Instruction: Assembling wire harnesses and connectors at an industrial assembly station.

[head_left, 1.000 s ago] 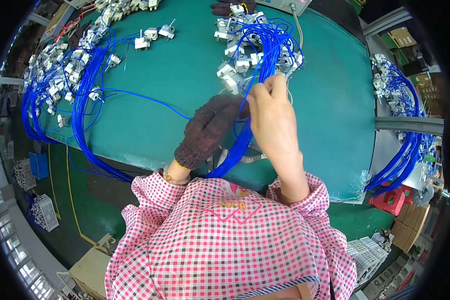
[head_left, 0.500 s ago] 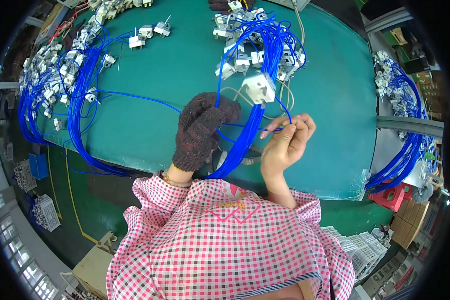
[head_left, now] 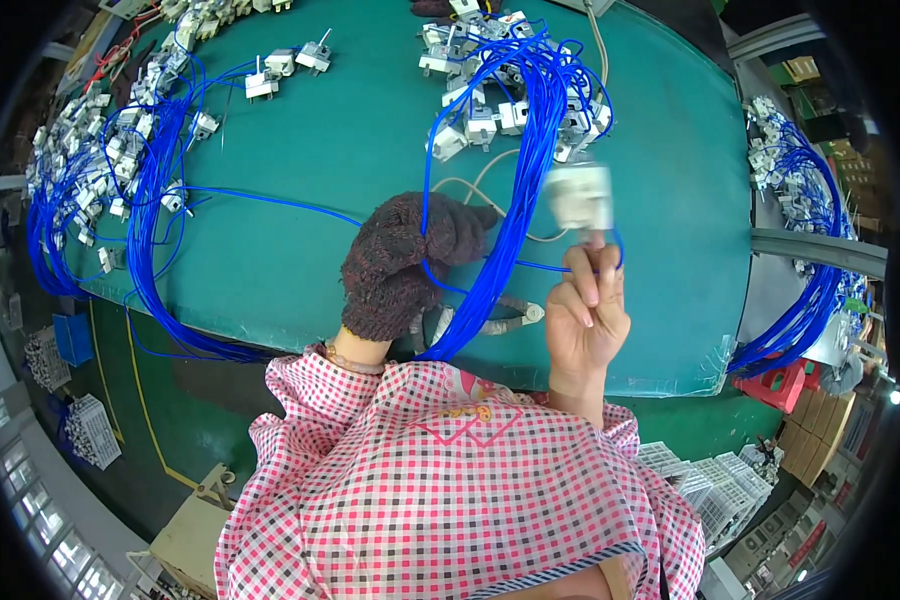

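My left hand, in a dark knitted glove, is closed round a thin blue wire that runs in from the left. Bare, my right hand has its fingers bent in on another stretch of blue wire. Just above those fingertips is a white square plug-like part, smeared by motion; the wire curves up toward it. A thick bundle of blue wires passes between my hands, its far end among several white plug-like parts. Beneath the bundle lies a grey-handled hand tool, partly hidden.
The green tabletop carries more blue wire bundles with white parts at the left. A grey cable lies at the back. Beyond the right edge are another wire bundle and a red stool. White crates stand below right.
My right hand has turned upright and shifted right and a little nearer. The white part has moved right, off the bundle, uncovering the wires. My left hand has moved slightly, still on the wire.
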Tool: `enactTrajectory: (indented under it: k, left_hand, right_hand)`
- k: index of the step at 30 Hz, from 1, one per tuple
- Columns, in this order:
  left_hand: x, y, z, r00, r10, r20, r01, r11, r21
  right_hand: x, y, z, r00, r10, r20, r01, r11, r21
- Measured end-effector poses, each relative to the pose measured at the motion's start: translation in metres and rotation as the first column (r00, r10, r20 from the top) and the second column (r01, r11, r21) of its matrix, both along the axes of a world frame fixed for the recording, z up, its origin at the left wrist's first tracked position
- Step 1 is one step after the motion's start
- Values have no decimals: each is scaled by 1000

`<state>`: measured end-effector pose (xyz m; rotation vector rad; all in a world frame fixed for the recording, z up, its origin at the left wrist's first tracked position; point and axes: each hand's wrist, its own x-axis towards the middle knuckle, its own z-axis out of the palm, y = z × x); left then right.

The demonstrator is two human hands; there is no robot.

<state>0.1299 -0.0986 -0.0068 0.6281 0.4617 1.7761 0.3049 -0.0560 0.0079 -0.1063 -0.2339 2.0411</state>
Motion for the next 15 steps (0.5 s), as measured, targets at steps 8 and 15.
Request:
enactTrajectory:
  k: [8, 15]
  left_hand:
    - [-10, -18, -22, 957, 65, -284, -133, 965, -228]
    - [1, 1, -26, 639, 179, -748, -368, 925, -93]
  right_hand:
    - [-8, 16, -19, 814, 143, 564, -146, 989, -40]
    - [-19, 33, -13, 499, 105, 860, -530, 822, 207]
